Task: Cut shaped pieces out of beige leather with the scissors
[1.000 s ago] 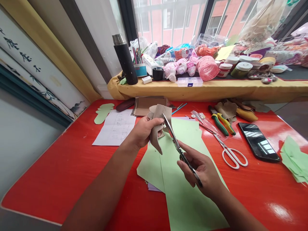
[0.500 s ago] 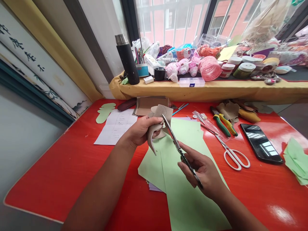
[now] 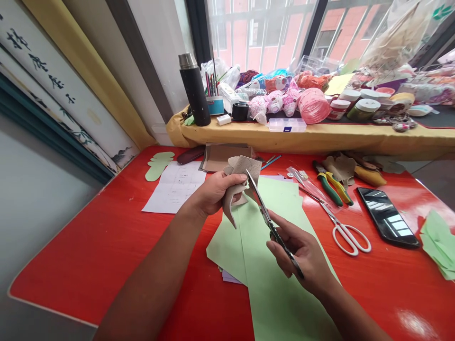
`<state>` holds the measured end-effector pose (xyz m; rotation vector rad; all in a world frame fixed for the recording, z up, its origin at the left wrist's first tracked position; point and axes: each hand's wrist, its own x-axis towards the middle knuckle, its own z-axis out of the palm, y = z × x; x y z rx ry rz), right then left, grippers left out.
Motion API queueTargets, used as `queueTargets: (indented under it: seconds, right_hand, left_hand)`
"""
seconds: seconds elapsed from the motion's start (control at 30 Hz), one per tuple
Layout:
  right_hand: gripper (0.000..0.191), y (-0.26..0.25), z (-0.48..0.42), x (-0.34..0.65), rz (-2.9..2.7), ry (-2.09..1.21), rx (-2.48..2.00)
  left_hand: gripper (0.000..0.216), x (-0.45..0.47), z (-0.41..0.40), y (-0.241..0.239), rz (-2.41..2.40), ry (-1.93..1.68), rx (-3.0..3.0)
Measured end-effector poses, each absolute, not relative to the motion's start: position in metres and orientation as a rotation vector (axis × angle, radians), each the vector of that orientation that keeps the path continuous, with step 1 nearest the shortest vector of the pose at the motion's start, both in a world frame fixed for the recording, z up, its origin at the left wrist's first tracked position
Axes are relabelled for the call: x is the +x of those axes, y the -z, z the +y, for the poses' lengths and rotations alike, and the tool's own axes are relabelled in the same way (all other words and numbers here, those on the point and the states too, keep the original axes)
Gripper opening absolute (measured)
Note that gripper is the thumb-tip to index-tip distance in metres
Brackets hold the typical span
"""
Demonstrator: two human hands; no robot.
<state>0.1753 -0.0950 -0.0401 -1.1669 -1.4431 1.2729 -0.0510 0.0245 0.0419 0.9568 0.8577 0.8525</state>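
My left hand (image 3: pixel 215 191) is closed on a beige piece of leather-like material (image 3: pixel 240 176), held above the red table (image 3: pixel 88 255). My right hand (image 3: pixel 302 255) grips a pair of dark metal scissors (image 3: pixel 270 222). The blades point up and away into the beige piece's right edge. Light green paper sheets (image 3: pixel 273 265) lie under both hands.
White-handled scissors (image 3: pixel 346 232), green and yellow pliers (image 3: pixel 332 187), a black phone (image 3: pixel 387 217) and green cut-outs (image 3: pixel 439 241) lie to the right. A printed white sheet (image 3: pixel 176 184) and a cardboard piece (image 3: pixel 222 155) sit behind. A black flask (image 3: pixel 195 90) and craft clutter fill the sill.
The view shifted slightly, so everything sits a little right and lower. Both hands hold the same pose, scissors still at the beige piece.
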Motion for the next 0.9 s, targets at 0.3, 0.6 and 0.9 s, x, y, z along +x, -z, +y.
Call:
queueTargets:
  seconds: [0.3,0.6,0.9]
  right_hand:
    - [0.066,0.035,-0.096,0.170,-1.384,-1.274,-1.134]
    - [0.067,0.043,-0.096,0.171,-1.394,-1.262,-1.111]
    - [0.064,0.039,-0.094,0.173,-1.449,-1.241,-1.106]
  left_hand:
    - [0.026,-0.046,0.024,-0.034,0.803,-0.889,0.917]
    - [0.025,-0.045,0.022,-0.041,0.827,-0.870,0.918]
    - [0.023,-0.043,0.023,-0.038,0.846,-0.888,0.909]
